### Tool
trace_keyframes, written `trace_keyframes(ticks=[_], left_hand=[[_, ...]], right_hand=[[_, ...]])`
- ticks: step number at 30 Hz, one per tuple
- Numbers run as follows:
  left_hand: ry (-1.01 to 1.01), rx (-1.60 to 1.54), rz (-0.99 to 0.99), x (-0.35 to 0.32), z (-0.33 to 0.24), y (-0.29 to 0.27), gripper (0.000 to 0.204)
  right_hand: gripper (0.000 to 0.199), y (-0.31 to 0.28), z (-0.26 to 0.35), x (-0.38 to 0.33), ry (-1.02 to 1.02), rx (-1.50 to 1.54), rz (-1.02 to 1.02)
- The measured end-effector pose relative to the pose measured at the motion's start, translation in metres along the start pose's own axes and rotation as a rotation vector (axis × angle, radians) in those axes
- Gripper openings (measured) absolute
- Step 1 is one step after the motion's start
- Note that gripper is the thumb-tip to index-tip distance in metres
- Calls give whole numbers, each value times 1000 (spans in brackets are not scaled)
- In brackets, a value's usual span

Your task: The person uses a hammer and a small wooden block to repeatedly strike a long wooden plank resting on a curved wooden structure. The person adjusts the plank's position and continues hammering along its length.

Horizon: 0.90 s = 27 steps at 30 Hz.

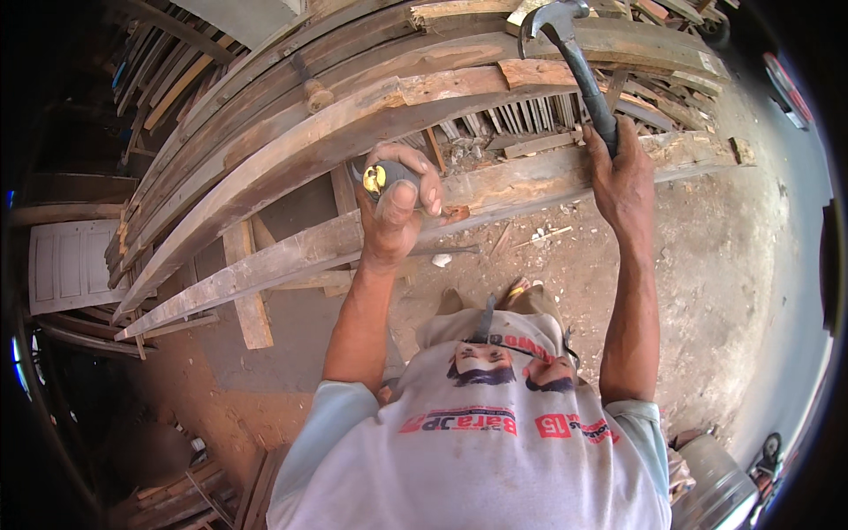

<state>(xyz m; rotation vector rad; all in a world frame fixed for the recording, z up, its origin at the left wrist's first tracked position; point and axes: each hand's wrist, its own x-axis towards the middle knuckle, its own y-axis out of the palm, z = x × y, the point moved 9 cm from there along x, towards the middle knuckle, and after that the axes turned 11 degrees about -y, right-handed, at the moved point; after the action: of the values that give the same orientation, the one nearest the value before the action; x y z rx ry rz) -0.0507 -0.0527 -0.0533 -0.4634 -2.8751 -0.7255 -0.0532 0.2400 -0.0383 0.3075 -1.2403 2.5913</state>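
Observation:
My right hand [620, 177] is closed round the lower handle of a claw hammer [579, 75]. The hammer points away from me, its metal claw head over the far beams. In my left hand [397, 208] is a dark tool with a rounded black-and-yellow end [374, 179], seen nearly end-on; the rest of it is hidden by the fingers, so its kind is unclear. Both hands are over or just in front of the nearest long wooden beam [503, 187]. A reddish-brown patch marks this beam beside my left hand.
More long beams [353, 115] lie beyond, with a wooden-handled tool [314, 87] on top. Short crosspieces [247, 283] run under the near beam. Stacked offcuts [521, 119] fill the gap between beams. A white panelled door [71, 265] is at the left, a grey wall [786, 291] at the right.

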Motion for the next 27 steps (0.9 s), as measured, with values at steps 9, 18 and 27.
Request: trace_keyframes(ticks=[9, 18, 27], left_hand=[[79, 274, 19, -13, -5, 5, 23], [49, 282, 168, -4, -6, 17, 17], [176, 368, 143, -8, -8, 8, 17]], right_hand=[[29, -10, 69, -76, -108, 134, 9], [35, -66, 147, -118, -358, 425, -153], [32, -52, 198, -117, -390, -104, 363]])
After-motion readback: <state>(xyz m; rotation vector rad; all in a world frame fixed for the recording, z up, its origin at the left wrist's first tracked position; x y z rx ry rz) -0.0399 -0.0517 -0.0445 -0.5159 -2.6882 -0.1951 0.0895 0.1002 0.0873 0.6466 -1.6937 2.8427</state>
